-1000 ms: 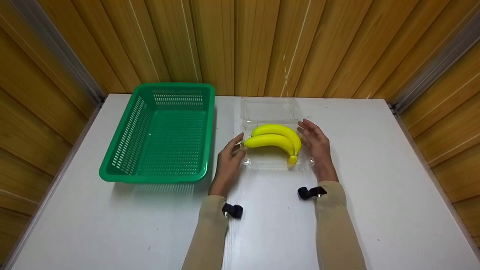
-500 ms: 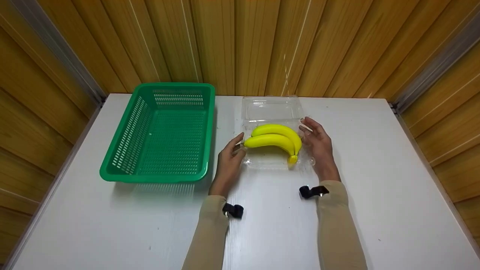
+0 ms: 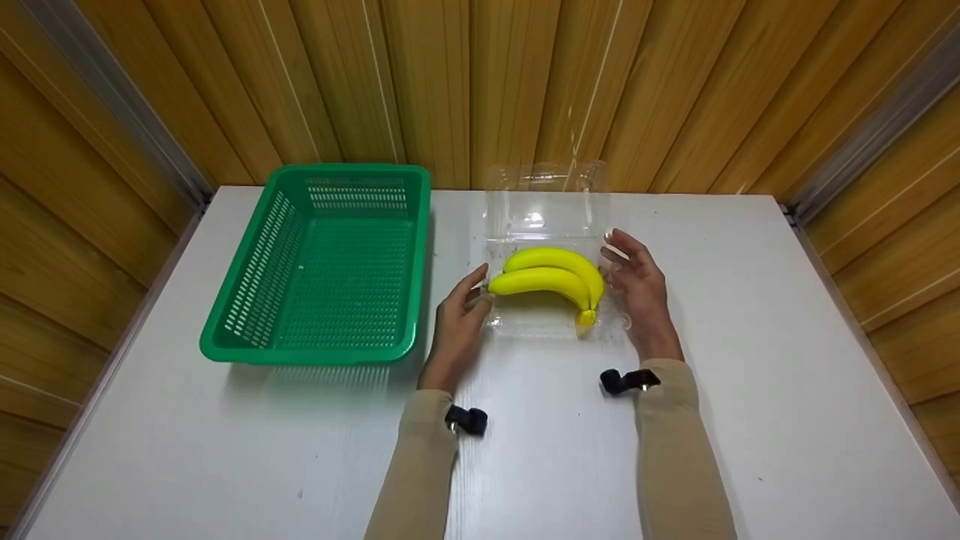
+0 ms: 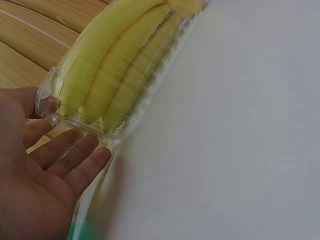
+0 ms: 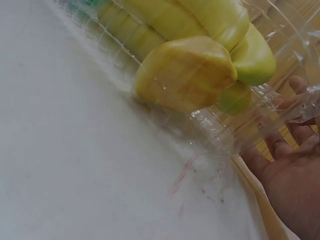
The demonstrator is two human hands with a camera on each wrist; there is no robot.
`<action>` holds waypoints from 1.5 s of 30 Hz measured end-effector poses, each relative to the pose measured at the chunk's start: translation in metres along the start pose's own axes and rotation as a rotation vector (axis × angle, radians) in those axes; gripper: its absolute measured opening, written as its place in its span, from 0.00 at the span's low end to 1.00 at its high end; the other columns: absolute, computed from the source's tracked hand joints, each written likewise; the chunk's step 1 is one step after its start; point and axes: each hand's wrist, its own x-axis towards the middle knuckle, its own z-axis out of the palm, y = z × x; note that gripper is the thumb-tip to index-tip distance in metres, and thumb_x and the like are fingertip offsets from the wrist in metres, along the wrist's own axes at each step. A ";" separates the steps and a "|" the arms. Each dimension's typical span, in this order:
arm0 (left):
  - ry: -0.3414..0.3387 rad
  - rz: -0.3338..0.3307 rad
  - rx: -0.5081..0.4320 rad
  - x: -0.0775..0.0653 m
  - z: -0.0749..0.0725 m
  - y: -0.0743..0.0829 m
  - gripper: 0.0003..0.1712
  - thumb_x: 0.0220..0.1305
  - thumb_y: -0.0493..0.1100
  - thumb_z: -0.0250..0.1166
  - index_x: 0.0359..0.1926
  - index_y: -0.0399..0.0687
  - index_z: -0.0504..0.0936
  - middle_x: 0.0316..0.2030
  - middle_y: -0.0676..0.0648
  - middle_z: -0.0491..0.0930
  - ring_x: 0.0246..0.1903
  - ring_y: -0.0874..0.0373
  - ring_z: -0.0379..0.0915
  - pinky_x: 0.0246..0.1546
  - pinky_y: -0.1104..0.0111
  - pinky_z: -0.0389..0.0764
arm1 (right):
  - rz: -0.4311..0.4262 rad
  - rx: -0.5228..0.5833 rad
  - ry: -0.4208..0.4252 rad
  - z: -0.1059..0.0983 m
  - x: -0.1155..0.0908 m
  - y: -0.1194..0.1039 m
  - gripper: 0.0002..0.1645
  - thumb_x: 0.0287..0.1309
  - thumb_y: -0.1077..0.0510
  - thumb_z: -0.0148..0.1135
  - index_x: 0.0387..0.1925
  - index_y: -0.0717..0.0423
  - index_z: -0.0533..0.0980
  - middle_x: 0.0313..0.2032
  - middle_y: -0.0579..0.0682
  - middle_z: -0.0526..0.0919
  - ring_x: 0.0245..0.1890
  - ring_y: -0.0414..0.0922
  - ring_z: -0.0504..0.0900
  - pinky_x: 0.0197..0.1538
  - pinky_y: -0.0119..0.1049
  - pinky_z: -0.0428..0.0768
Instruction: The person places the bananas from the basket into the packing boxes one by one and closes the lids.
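Observation:
A bunch of yellow bananas (image 3: 541, 280) lies in the base of a clear plastic clamshell box (image 3: 525, 327). The box's hinged lid (image 3: 547, 210) is tilted up at the back, away from the bananas. My left hand (image 3: 459, 322) is at the box's left side, fingertips against its end wall; in the left wrist view, the thumb is by a clear corner tab (image 4: 46, 95). At the opposite side is my right hand (image 3: 641, 304), fingers stretched forward near the lid's right edge. Its fingers (image 5: 277, 145) show partly through the clear plastic in the right wrist view.
A green plastic basket (image 3: 415, 300) with slotted sides stands left of the left hand. The white table (image 3: 540, 450) ends at the back against a wood-look panel wall (image 3: 435, 82). Similar walls close in both sides.
The lid has swung up from lying back on the table to a steeper tilt. My right hand has moved slightly up and right. Left hand, bananas and basket look the same.

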 end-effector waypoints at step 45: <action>-0.009 0.030 0.009 0.000 -0.001 0.000 0.29 0.75 0.33 0.58 0.75 0.36 0.72 0.73 0.37 0.72 0.64 0.43 0.77 0.64 0.57 0.78 | -0.057 0.117 0.108 0.003 -0.001 0.006 0.23 0.73 0.72 0.58 0.64 0.56 0.81 0.67 0.54 0.77 0.69 0.50 0.73 0.67 0.38 0.77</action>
